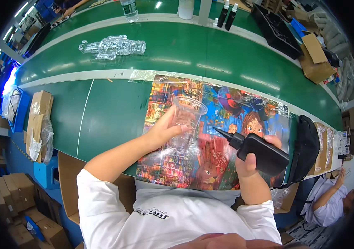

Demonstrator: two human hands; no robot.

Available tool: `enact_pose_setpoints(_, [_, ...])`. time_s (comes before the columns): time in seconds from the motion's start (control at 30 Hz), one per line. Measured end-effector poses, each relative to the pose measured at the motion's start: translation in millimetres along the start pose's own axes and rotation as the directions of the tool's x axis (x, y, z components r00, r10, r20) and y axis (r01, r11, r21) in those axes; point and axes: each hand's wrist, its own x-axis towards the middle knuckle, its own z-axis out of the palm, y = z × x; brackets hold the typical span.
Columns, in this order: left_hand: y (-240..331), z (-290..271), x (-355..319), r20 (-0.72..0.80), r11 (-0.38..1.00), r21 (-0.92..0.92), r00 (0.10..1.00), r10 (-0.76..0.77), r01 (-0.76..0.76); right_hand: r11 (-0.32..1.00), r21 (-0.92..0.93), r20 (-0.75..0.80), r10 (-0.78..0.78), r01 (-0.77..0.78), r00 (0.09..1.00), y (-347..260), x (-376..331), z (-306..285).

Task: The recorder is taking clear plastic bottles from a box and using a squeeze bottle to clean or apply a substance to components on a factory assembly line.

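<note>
My left hand [166, 130] is closed around a clear plastic cup-like piece [187, 117] with a wide round rim, held tilted above a colourful printed mat [166, 166]. In my right hand [249, 162] is a black squeeze bottle [265, 154], gripped by its body. Its thin pointed nozzle aims left toward the clear piece, with a gap between them. The lower end of the clear piece is hard to make out against the mat's pattern. Beyond the mat, a clear plastic figure-shaped object [115, 47] lies on the green belt [177, 41].
A water bottle [129, 10], a white container [185, 9] and slim black spray bottles [226, 16] stand along the far ledge. On the right are a black bag [303, 149], a black tray [276, 31] and a seated person [328, 201]. Cardboard [39, 120] lies left.
</note>
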Motion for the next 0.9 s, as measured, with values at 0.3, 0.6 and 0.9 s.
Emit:
enact_pose_setpoints(0.3, [-4, -1, -10, 0.136, 0.978, 0.188, 0.988, 0.071, -0.096, 0.983, -0.149, -0.111, 0.091, -0.107, 0.99, 0, -6, -3])
enact_pose_setpoints(0.6, [-7, 6, -11, 0.116, 0.932, 0.329, 0.986, 0.121, -0.153, 0.994, 0.061, 0.065, 0.086, -0.09, 0.994, -6, -1, 3])
enact_pose_setpoints(0.9, [-4, 7, -11, 0.172, 0.883, 0.399, 0.966, 0.194, -0.248, 0.988, -0.037, 0.007, 0.149, -0.148, 0.989, -5, -2, 0])
